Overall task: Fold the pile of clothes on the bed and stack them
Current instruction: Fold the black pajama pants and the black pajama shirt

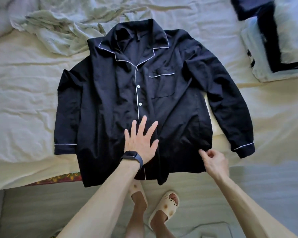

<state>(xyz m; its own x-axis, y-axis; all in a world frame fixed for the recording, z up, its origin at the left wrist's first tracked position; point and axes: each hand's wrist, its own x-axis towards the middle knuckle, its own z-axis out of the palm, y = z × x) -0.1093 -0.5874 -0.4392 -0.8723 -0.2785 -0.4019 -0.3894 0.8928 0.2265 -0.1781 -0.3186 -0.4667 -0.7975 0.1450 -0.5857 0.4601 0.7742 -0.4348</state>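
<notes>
the left hand (141,140) covers the lower run of the dark shirt's (170,107) white-piped front. the right hand's (213,160) curled fingers meet the hem, but whether they pinch it cannot be told (dark cloth in shadow there). the blurred folded stack (282,40) is cut by the top and right edges. the pale green cloth (58,31) runs under the shirt's shoulder.

Navy woven-cloth pyjama shirt (101,109), centre: smooth, faint sheen; white corded piping (136,78); 2 glossy pale buttons (138,86). Cream cloth bedsheet (24,100), 9 o'clock: matt, creased. Pale green crumpled cloth (58,31), 11 o'clock: matt. Cream moulded slippers (167,206), 6 o'clock: matt plastic or foam. Dark wristwatch (132,158): glossy face, matt strap.
</notes>
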